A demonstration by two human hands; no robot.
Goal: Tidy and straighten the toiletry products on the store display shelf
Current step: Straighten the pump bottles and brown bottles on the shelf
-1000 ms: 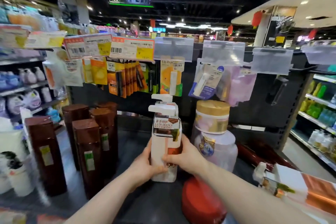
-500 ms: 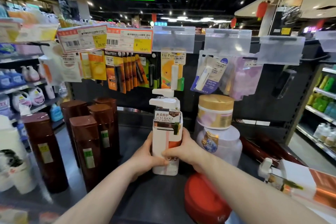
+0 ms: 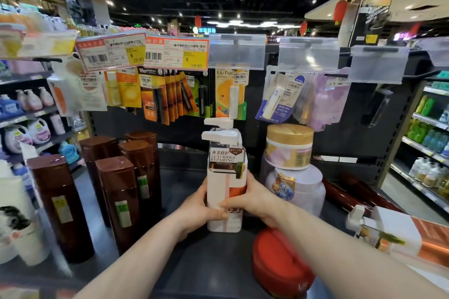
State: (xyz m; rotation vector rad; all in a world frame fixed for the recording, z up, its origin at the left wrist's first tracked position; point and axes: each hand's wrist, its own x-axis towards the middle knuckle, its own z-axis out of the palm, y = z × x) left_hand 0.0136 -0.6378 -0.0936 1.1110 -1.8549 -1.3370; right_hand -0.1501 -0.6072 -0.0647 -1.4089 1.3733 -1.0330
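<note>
We clasp the tall white pump-top bottle pack (image 3: 226,187) upright on the dark shelf (image 3: 184,250), left hand (image 3: 196,211) and right hand (image 3: 255,204) wrapping opposite sides, presumably squaring its label forward beside brown bottles (image 3: 121,189).

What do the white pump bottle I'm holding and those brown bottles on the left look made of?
The white pump bottle: likely opaque plastic, smooth with a soft sheen; a printed card collar wraps its shoulder. The brown bottles: probably glossy, dark translucent plastic, given the highlights along their sides.
</note>
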